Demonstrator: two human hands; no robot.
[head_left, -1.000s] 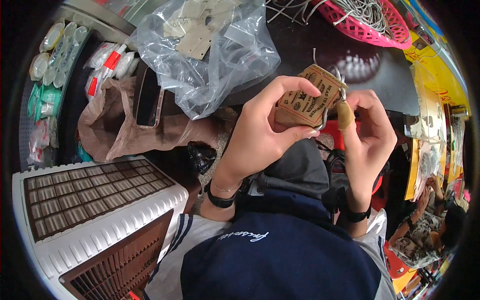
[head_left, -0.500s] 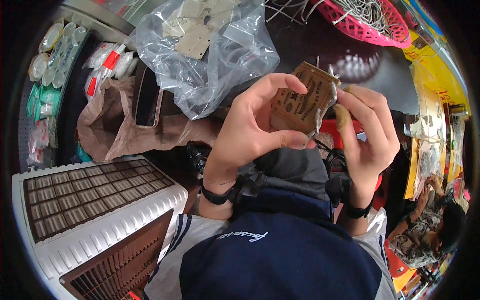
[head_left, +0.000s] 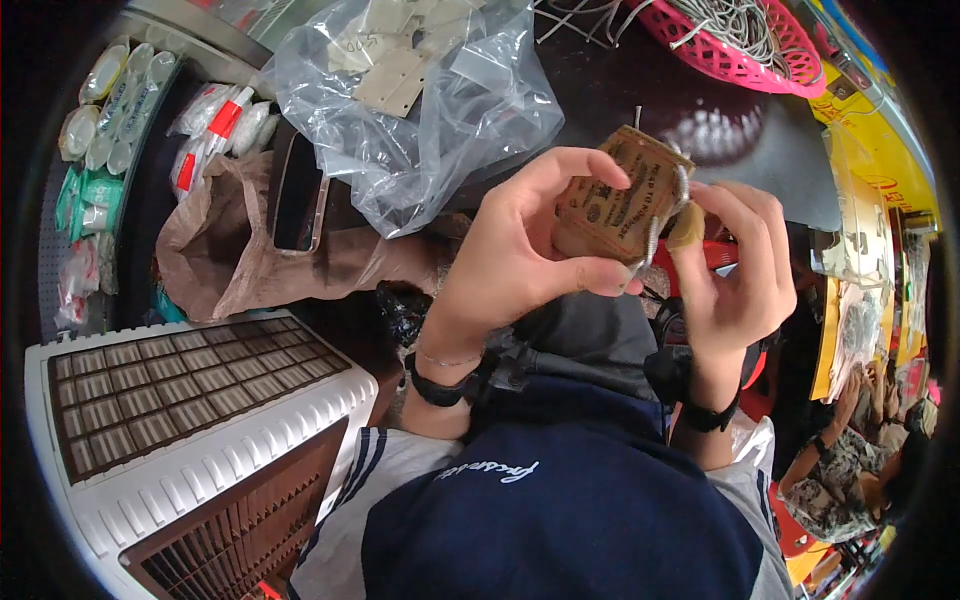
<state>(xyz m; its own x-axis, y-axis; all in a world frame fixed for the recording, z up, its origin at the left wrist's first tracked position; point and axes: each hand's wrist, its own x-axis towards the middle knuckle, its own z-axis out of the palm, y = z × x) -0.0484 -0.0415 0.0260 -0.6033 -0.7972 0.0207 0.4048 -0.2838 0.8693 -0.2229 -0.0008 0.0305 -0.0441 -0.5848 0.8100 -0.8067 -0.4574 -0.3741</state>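
A brown printed cardboard piece [head_left: 622,205], apparently a small stack of cards or a box, is tilted in front of me. My left hand [head_left: 505,245] grips it from the left, fingers curled over its top and thumb along its lower edge. Grey cord [head_left: 653,236] runs along the card's right edge, and a short end sticks up beyond the far corner. At that edge, my right hand [head_left: 742,262] is closed with index finger and thumb against the cord. Its thumb has a yellowish covering. The exact pinch point is partly hidden.
A clear plastic bag [head_left: 470,150] of pale card pieces [head_left: 392,82] lies on the dark table. Farther right is a pink basket [head_left: 700,60] of grey cords. A phone [head_left: 298,195] rests on brown cloth-like material [head_left: 215,245]. A white air cooler [head_left: 200,400] stands left; another person [head_left: 845,470] sits right.
The cardboard piece and my left hand have shifted slightly right. My right hand's thumb has come up closer to the cord at the card's edge.
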